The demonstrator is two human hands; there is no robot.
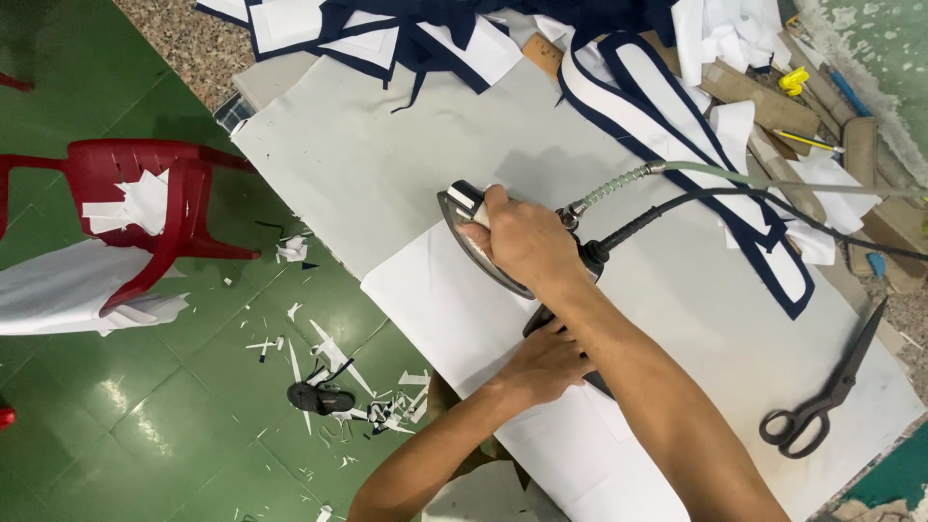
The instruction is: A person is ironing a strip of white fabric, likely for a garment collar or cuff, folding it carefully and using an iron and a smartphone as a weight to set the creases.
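Note:
My right hand point(527, 242) is closed around the handle of a steam iron point(460, 215), which sits on the far edge of a white fabric sheet point(425, 290) laid over the grey padded table point(367, 164). A green hose and a black cable point(696, 176) run from the iron's back end off to the right. My left hand point(546, 365) lies flat with fingers spread, pressing a dark fabric piece point(537, 319) onto the white sheet, just below my right forearm. Most of that dark piece is hidden by my arm.
Black scissors point(822, 398) lie at the table's right end. White collar pieces with navy trim point(677, 116) are piled along the far side. A red plastic chair point(145, 193), white scraps and a black sandal point(319, 398) are on the green floor at left.

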